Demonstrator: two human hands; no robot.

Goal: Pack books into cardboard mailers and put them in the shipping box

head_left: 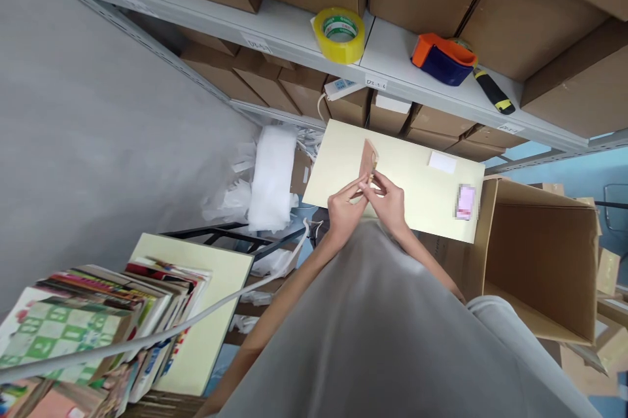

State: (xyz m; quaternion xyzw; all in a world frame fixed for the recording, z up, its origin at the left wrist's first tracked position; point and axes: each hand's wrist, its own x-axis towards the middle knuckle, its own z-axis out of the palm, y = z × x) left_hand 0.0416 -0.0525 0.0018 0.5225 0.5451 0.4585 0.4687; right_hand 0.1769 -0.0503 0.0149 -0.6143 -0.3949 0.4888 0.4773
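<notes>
Over the pale yellow tabletop (338, 143), my two hands meet around a flat, pinkish-brown piece (367, 157) that tapers toward its far end. What kind of thing it is, I cannot make out. My left hand (346, 205) is closed on its near end from the left. From the right, my right hand (389, 201) pinches at the same end, its fingertips by a small yellowish bit (371, 177). The fingertips partly hide where the piece is held. To the right on the table lie a white paper slip (442, 162) and a blurred pink item (466, 202).
An open cardboard box (540, 261) stands at the table's right end. Yellow tape (339, 35), an orange-and-blue tape dispenser (444, 59) and a box cutter (494, 92) lie on the shelf ahead. A white foam roll (272, 179) stands left; stacked books (112, 320) and a grey pole (196, 318) are lower left.
</notes>
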